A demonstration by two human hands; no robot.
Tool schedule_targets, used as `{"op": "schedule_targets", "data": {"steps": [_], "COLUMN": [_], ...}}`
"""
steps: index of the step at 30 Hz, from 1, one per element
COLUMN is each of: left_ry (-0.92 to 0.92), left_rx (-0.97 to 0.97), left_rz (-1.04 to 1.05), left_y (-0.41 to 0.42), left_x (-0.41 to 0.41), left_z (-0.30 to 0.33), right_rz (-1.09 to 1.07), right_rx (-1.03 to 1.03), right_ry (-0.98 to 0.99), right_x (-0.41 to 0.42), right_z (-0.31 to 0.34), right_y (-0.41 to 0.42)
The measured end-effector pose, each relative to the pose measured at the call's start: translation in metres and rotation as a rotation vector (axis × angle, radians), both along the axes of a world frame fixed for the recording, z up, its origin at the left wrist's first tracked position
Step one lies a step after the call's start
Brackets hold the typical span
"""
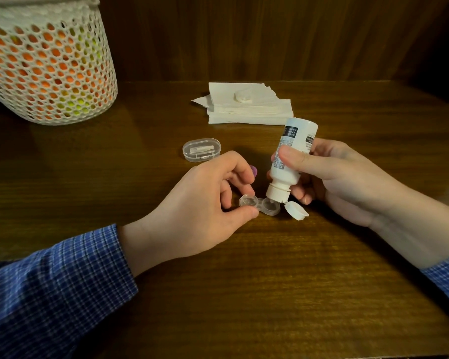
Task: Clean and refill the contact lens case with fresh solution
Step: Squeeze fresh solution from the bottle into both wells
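Both hands are busy: the left hand (205, 200) is pinching the clear lens case (259, 204) on the table (270, 281), while the right hand (329, 177) is gripping the solution bottle (288, 161) upside down, nozzle over the case's right well, flip cap hanging open beside it.

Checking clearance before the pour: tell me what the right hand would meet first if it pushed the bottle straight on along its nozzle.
The right hand aims the solution bottle down-left; its nozzle would likely meet the lens case, right well.
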State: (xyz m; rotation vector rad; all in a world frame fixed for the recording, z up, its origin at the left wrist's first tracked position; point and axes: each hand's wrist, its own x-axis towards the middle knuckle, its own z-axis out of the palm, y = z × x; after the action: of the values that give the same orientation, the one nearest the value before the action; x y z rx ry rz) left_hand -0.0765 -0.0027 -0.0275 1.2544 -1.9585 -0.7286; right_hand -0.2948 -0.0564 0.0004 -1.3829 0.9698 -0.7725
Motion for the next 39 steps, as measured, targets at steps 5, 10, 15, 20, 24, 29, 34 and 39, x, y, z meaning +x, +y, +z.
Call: {"op": "schedule_targets", "data": {"steps": [5,10,15,20,24,29,34,39], "left_ry": [-0.001,-0.001,0.008,0.014,0.015,0.017,0.015,0.005], "left_rx": [-0.004,-0.008,-0.009,-0.006,-0.004,-0.003,0.004,-0.002], "left_rz": [-0.001,0.006,0.010,0.021,0.024,0.033,0.034,0.037], "left_y": [-0.0003,-0.0004,-0.0003,-0.0003,-0.0001,0.0004,0.0010,0.0009], "left_x": [0.0003,0.0009,0.0008,0.0003,0.0002,-0.0005,-0.0008,-0.0017], "left_z": [-0.0004,-0.0010,-0.0013,-0.0010,-0.0004,0.0009,0.0022,0.0025], "right_rz": [-0.004,-0.008,-0.009,-0.009,-0.018,-0.025,-0.031,-0.040], "right_rx": [0.009,0.016,0.023,0.035,0.062,0.075,0.082,0.087], "right_ry": [-0.004,-0.001,-0.010,-0.025,-0.031,-0.037,-0.039,-0.031], "right_x": [0.0005,0.0006,0.0005,0.0003,0.0004,0.0006,0.0009,0.0011], "right_z": [0.0008,0.0013,0.0015,0.0017,0.0021,0.0032,0.0033,0.0043], "right_y": [0.0003,0.0006,0.0004,0.0001,-0.0009,-0.0012,-0.0013,-0.0005]}}
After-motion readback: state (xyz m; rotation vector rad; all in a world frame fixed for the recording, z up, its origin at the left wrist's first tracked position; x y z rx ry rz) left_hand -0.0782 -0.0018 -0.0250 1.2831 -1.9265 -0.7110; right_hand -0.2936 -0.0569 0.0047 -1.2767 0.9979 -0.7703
